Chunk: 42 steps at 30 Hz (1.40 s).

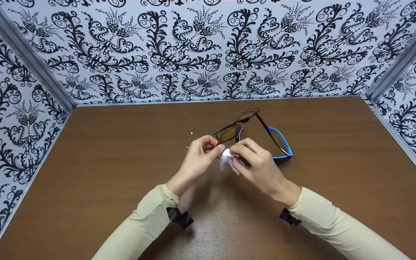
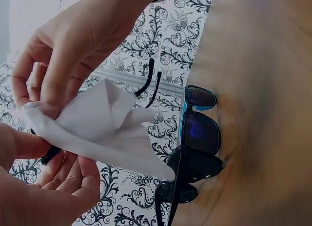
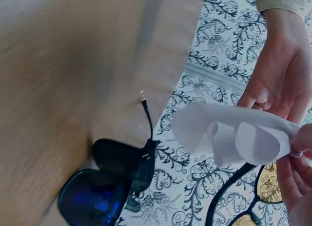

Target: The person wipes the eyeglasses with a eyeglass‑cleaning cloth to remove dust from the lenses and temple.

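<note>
My left hand (image 1: 201,157) pinches a dark-framed pair of sunglasses with amber lenses (image 1: 229,134). A dark end of the frame shows between thumb and fingers in the left wrist view. My right hand (image 1: 260,166) grips a white cloth (image 1: 226,159) bunched against the left fingertips. Seen from the left wrist, the cloth (image 2: 97,123) spreads between both hands and covers part of the held frame. In the right wrist view, an amber lens (image 3: 270,183) shows beside the fingers, below the cloth (image 3: 229,135).
Blue-edged sunglasses (image 1: 282,139) lie on the brown table (image 1: 128,151), partly behind the right hand. Black sunglasses (image 2: 195,167) appear beside them in the left wrist view. Small white specks (image 1: 191,133) lie left of the held pair. Patterned walls (image 1: 200,50) enclose the table.
</note>
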Available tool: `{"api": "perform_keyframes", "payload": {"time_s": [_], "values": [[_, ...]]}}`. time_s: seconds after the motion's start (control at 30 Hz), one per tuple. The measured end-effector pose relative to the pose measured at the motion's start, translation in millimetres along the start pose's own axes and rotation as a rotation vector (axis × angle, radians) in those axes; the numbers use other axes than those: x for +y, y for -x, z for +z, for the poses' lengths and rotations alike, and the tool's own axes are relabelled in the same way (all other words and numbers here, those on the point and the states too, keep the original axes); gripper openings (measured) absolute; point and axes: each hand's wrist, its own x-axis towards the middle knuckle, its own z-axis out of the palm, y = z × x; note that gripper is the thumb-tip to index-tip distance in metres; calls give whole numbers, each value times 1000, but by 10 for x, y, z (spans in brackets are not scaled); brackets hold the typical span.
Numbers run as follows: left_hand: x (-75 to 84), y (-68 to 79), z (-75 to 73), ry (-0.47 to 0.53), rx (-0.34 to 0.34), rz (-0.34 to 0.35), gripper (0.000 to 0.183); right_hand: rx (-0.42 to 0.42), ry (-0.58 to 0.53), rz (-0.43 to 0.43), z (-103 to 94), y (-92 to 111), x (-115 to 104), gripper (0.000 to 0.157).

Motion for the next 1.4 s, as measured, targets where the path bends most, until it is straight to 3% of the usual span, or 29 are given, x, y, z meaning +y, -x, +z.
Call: {"api": "perform_keyframes", "payload": {"time_s": [0.2,0.5,0.63,0.83,1.07,1.23,1.4], "values": [[45,-17,-90,-1,50,-5,5,-52,64,10,-152,138,141,19],[62,-37,-215,-59,87,34,6,-61,128,15,-335,323,312,21],[59,-35,-204,-43,89,31,5,-57,130,5,-298,296,282,20],[32,-37,-100,8,30,9,7,-55,111,-30,-118,139,158,19],[33,-24,-47,-12,19,-21,4,-13,76,-35,-20,-14,63,17],[68,-30,-125,12,21,-5,4,9,76,-22,-106,34,87,18],[128,-18,-317,48,42,-20,4,41,78,9,-289,135,148,19]]}}
